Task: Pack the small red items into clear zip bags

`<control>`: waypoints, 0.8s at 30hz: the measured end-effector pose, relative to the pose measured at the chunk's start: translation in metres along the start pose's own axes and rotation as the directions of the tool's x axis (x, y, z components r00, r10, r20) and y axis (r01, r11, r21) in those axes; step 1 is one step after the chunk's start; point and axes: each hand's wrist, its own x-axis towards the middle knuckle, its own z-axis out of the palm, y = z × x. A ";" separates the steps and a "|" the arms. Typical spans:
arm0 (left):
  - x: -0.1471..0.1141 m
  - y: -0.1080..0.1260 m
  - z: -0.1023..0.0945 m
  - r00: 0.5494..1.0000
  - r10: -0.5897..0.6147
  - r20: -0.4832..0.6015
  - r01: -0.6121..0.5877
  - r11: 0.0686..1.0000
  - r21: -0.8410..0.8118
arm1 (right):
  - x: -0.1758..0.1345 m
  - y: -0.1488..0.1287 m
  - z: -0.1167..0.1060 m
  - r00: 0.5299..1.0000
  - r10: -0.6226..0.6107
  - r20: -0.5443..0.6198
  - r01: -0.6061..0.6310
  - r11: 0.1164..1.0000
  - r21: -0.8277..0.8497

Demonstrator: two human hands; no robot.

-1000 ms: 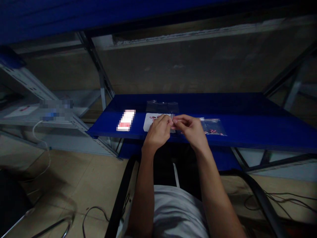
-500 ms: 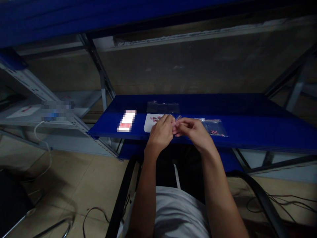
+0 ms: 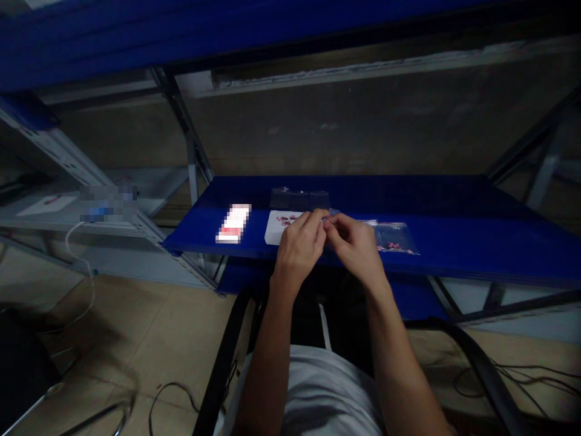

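Fingers of left hand [image 3: 300, 245] and right hand [image 3: 358, 245] pinch closed, apparently on clear plastic [image 3: 334, 212] just beyond them — contact hidden — between white card [image 3: 272, 232] leftward and zip bag [image 3: 399, 232] rightward; light, even tension should work best.

At centre, the left grip [image 3: 302, 243] covers part of a white card [image 3: 273, 230]; pixelation obscures a bright object [image 3: 233, 223] farther left.

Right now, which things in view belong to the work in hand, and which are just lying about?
Probably in use:
- left hand, right hand
- white sheet bearing small pieces
- clear bags

Probably lying about:
- white cable
- black cable
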 end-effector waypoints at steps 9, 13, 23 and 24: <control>0.000 -0.007 -0.005 0.999 -0.034 0.012 0.035 0.996 -0.085 | -0.001 -0.003 0.013 0.996 -0.053 -0.066 0.042 0.986 -0.164; 0.001 -0.009 -0.004 0.997 -0.081 0.013 0.081 0.995 -0.050 | -0.001 0.000 0.013 0.995 -0.054 -0.088 0.035 0.976 -0.215; 0.002 -0.009 0.003 0.976 -0.172 -0.132 0.171 0.985 -0.016 | -0.003 -0.010 0.012 0.992 -0.035 -0.125 0.009 0.979 -0.203; 0.003 -0.009 0.003 0.977 -0.176 -0.120 0.171 0.984 -0.049 | -0.003 -0.010 0.011 0.993 -0.039 -0.110 0.017 0.981 -0.192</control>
